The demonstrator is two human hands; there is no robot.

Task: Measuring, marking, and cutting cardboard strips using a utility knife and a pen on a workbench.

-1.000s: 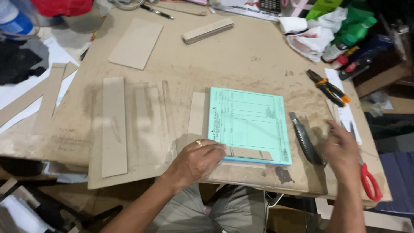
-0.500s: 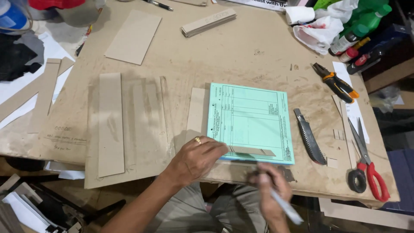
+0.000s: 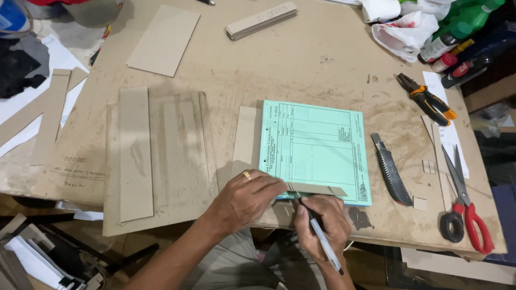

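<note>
Down at the near edge of a worn wooden desk (image 3: 333, 70), two bare hands are working together. The left hand (image 3: 244, 198), wearing a gold ring, is lying palm down, its fingers (image 3: 274, 187) flattened and pressing on a narrow cardboard strip (image 3: 317, 189). That strip is lying across the lower edge of a pale green printed pad (image 3: 317, 150), directly ahead of both sets of fingers. The right hand (image 3: 322, 220) is curling its fingers (image 3: 314, 207) tightly around a white pen (image 3: 322, 239), whose tip is touching the strip's near edge just beside the left fingertips.

Just right of the right fingers, a grey utility knife (image 3: 391, 171) is lying on the desk. Farther right, red-handled scissors (image 3: 466, 198) are resting beside a small black tape roll (image 3: 451, 226), and orange-and-black pliers (image 3: 427, 99) are sitting beyond the knife. Left of the left fingers, a long cardboard panel (image 3: 134, 153) is lying on a larger cardboard sheet (image 3: 177, 161). Far beyond the fingers, a stack of strips (image 3: 260, 20) and another cardboard rectangle (image 3: 164, 40) are lying well apart.
</note>
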